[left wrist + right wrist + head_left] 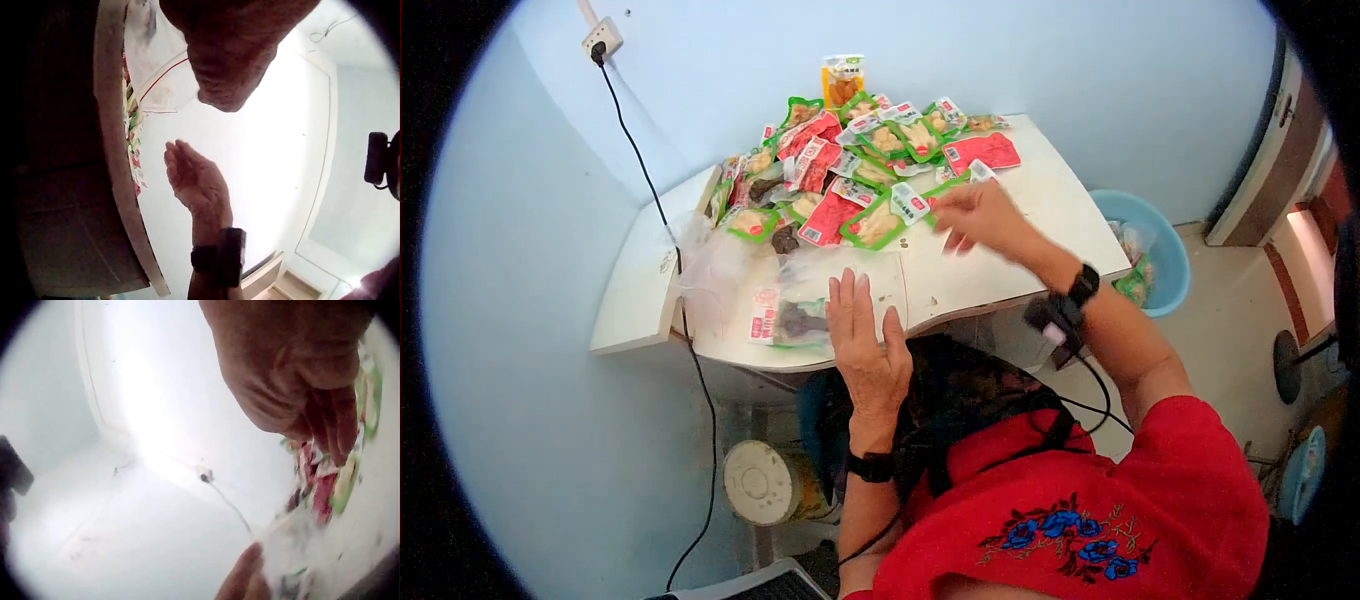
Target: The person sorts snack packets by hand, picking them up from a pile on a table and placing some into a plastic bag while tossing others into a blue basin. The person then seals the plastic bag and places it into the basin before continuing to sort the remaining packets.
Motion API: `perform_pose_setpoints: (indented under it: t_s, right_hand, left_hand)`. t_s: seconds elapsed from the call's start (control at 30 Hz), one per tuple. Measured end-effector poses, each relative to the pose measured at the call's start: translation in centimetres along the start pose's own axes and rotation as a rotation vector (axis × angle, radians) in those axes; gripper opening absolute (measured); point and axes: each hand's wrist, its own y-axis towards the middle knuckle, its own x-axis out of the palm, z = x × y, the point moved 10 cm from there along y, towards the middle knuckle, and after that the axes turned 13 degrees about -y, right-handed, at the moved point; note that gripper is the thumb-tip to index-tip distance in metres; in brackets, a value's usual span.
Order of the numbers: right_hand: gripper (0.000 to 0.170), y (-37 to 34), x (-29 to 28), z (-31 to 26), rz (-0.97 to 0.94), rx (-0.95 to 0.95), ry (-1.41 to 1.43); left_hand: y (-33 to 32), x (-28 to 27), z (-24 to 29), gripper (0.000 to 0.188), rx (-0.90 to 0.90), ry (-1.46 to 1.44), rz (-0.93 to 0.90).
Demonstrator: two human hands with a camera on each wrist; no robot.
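In the head view the left hand (pixel 868 355) is raised at the table's front edge, its fingers straight, beside a clear plastic bag (pixel 800 265) and a packet with dark contents (pixel 798 320); contact is unclear. The right hand (pixel 990 222) hovers over the table's right half, fingers loosely bent with nothing visible in them, near a green-edged packet (pixel 878 222). The left wrist view has the left hand (pixel 228 56) beside the bag (pixel 164 78), and the right hand (pixel 199 181) beyond. In the right wrist view the right hand (pixel 297 369) hangs above the left hand (pixel 247 578).
Red and green packets (pixel 825 215) lie heaped on the white table (pixel 1000 270), with an orange-yellow pouch (pixel 843 82) upright behind. A blue basin (pixel 1172 265) with packets stands right of the table. A black cable (pixel 683 300) hangs across the left side; a lidded bucket (pixel 758 483) stands below.
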Motion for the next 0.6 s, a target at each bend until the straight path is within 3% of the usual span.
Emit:
perform_pose_setpoints:
  t_s: [0.07,0.1,0.2,0.3,0.4,0.5,0.6]
  right_hand:
    - [0.021,2.8,-5.7,2.3,0.237,-0.018,-0.342]
    - [0.017,3.0,-8.0,0.9,0.412,-0.199,-0.666]
    - [0.025,6.3,-11.6,4.1,0.425,-0.025,-0.955]
    - [0.039,7.7,-11.6,5.9,0.429,-0.344,-1.199]
    - [0.046,8.6,-11.1,9.3,0.183,-0.213,-1.181]
    - [0.041,9.1,-11.4,10.9,0.054,-0.090,-1.089]
    - [0.037,8.3,-12.1,10.5,0.166,-0.066,-1.147]
  left_hand:
    - [0.0,0.2,0.2,0.049,-0.005,0.018,-0.012]
    - [0.0,0.3,0.2,0.051,-0.008,0.029,-0.014]
    - [-0.1,0.6,-0.1,0.054,-0.019,0.069,-0.023]
    - [0.1,0.6,-0.1,0.055,-0.017,0.081,-0.027]
    - [0.1,0.5,-0.2,0.055,-0.023,0.058,-0.015]
    - [0.2,0.3,-0.6,0.055,-0.016,0.063,-0.007]
    - [0.3,0.2,-0.3,0.054,-0.003,0.059,-0.010]
